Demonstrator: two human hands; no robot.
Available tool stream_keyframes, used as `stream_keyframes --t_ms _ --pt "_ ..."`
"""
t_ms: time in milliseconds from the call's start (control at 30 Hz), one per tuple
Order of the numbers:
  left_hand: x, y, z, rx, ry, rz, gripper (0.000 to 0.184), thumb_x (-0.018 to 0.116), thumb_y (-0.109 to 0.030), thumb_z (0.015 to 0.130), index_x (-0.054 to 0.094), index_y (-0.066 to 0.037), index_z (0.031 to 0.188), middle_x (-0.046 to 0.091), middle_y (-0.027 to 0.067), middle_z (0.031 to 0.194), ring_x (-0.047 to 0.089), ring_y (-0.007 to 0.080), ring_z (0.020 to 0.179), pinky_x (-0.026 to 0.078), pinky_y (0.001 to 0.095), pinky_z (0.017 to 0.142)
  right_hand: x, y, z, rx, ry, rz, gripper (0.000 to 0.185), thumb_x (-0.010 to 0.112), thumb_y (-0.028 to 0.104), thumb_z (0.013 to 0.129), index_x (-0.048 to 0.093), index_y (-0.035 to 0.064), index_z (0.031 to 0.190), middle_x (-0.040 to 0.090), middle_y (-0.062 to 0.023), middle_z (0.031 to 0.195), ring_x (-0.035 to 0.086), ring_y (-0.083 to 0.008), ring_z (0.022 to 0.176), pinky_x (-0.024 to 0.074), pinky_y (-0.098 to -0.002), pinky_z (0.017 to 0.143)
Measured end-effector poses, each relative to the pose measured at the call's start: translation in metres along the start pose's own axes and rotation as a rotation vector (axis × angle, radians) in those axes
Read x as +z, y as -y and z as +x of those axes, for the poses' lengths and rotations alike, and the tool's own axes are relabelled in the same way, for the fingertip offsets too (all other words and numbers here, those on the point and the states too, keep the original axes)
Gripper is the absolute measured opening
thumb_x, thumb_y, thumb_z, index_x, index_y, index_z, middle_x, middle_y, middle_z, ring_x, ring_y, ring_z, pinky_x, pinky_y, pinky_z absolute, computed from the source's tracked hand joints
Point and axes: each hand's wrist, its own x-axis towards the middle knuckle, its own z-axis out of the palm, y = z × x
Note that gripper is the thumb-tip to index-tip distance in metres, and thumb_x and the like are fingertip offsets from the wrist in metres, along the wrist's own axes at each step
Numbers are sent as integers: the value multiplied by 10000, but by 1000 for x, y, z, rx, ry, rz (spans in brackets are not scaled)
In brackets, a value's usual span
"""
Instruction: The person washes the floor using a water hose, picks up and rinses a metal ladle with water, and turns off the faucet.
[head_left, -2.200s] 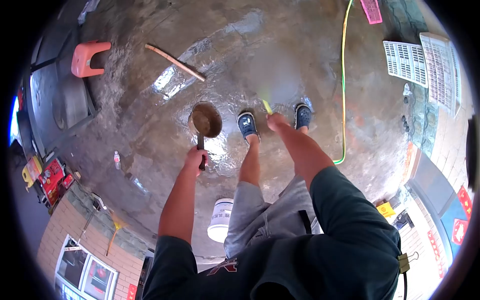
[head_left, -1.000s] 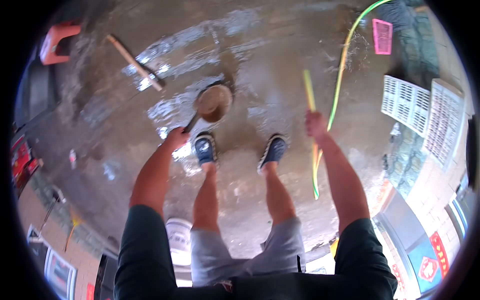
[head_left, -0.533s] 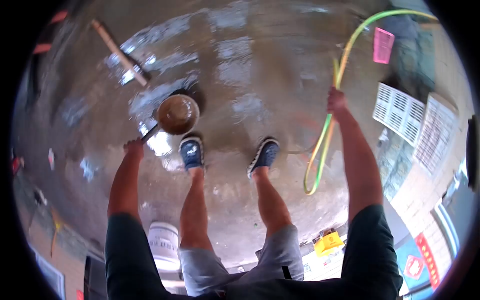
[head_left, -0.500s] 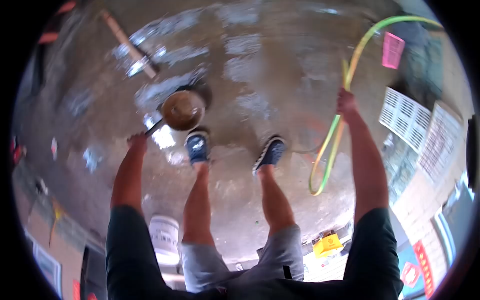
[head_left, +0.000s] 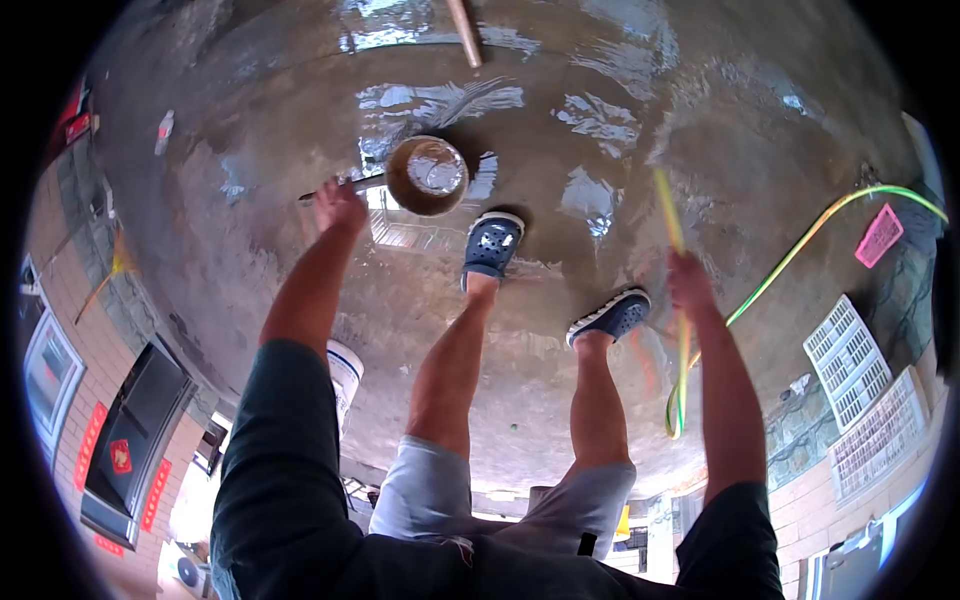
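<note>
My left hand (head_left: 340,206) is closed around the thin dark handle of a round, deep saucepan (head_left: 404,186). Its bowl faces up over the wet floor, with a bright, watery-looking reflection inside. On the right, my right hand (head_left: 688,285) grips a yellow-green hose (head_left: 672,215). A short end, slightly blurred, points up and away from the fist, while a loop hangs below it. The rest of the hose curves off toward the right edge. Between the two hands, my feet stand apart in dark blue clogs (head_left: 492,245).
Wet concrete floor (head_left: 560,400) has shiny puddles. A wooden pole (head_left: 465,32) lies ahead. At right are a pink basket (head_left: 880,237) and white slatted panels (head_left: 848,360). A white bucket (head_left: 343,372) stands behind my left arm; a bottle (head_left: 164,132) lies far left.
My view has turned, so the floor things shift across the picture. Both hands keep their holds. The saucepan's inside now shows a bright reflection, and the hose end points more upright.
</note>
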Motion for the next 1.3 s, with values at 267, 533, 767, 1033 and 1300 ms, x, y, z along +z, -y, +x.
stream_keyframes --t_ms 267,533,767,1033,1300 --pt "-36 -111 -83 362 455 -776 207 475 -227 810 573 -56 872 613 195 903 599 334 863 486 435 739 177 170 -108 -56 290 -281 455 378 421 893 540 12 1009 582 -270 916 556 -418 907 434 -469 769" --pt "-68 -90 -184 -308 617 -1191 247 453 -273 831 607 -92 901 612 178 955 579 354 916 455 426 789 235 174 -130 -35 409 -335 457 386 407 887 502 18 1097 576 -275 963 530 -422 967 424 -464 816" --pt "-28 19 -265 -85 687 -996 277 517 -328 807 576 -68 729 580 69 651 551 160 566 437 309 529 229 168 -156 -91 433 -412 441 405 401 888 520 -11 991 578 -233 868 550 -372 788 429 -436 659" --pt "-45 73 -298 -364 913 -1246 358 477 -348 825 600 -30 715 574 64 623 542 151 554 435 303 537 220 195 -190 -64 410 -480 507 380 441 880 556 -30 946 594 -243 858 565 -396 824 438 -450 693" --pt "-183 49 -267 -137 727 -1447 319 482 -312 828 596 -28 740 579 61 655 539 143 582 432 297 554 201 206 -220 -107 405 -540 512 372 451 879 588 -11 917 595 -257 871 560 -425 876 437 -467 737"
